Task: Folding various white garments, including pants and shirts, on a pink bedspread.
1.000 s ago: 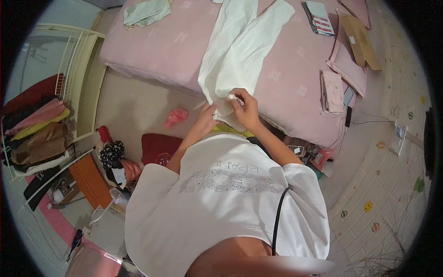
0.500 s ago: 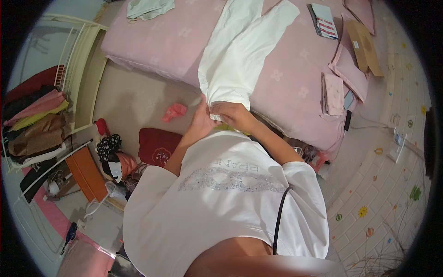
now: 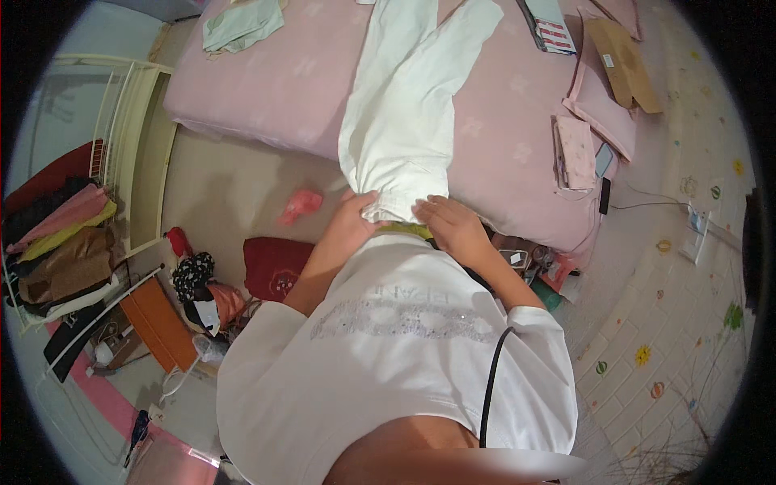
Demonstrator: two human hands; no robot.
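Evidently, the pink bed (image 3: 267, 101) bears the legs of the white trousers (image 3: 400, 133), upper centre; at mid-frame, the left hand (image 3: 353, 217) pinches one waistband (image 3: 396, 208) corner, the right hand (image 3: 454, 228) lays half-curled fingers opposite, grip unclear, seemingly keeping it spread.

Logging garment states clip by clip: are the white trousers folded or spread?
Spread lengthwise: the white trousers run up the pink bed, legs parting, waist end between left hand and right hand. One hem: cropped, cannot tell.

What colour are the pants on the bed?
The pants are white; head view shows it best.
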